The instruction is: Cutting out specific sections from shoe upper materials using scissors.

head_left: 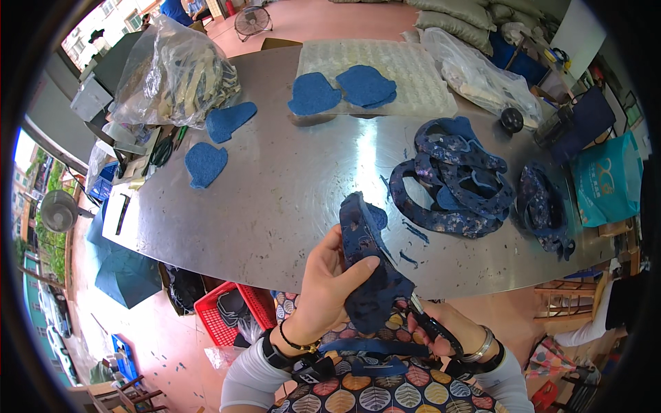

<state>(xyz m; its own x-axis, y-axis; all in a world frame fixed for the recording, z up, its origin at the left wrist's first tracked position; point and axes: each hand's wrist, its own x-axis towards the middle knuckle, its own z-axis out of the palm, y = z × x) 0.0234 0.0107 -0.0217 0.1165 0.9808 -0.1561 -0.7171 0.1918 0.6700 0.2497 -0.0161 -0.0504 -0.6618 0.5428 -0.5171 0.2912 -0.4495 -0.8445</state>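
- Leaf-patterned apron lies nearest, filling the lower middle between two white sleeves.
- Left forearm rises from the lower edge and slants inward, bringing the left hand up over the table's near edge; its thumb presses flat on top of a dark blue patterned cloth piece, fingers clamped underneath.
- That cloth piece is held up in front of the body, its upper end over the metal table and its lower end above the apron.
- Right forearm angles in from the lower right, and the right hand sits lower than the left, fingers closed around the black handles of scissors; their metal blades reach up to the cloth's right edge, though I cannot tell how far apart they stand.
- Clear plastic bag at the table's far left bulges with pale and dark pieces.
- Another clear bag, far right, holds pale contents.
- Red basket, below the table's near edge, contains dark things.
- Teal bag stands at the right; its contents are hidden.
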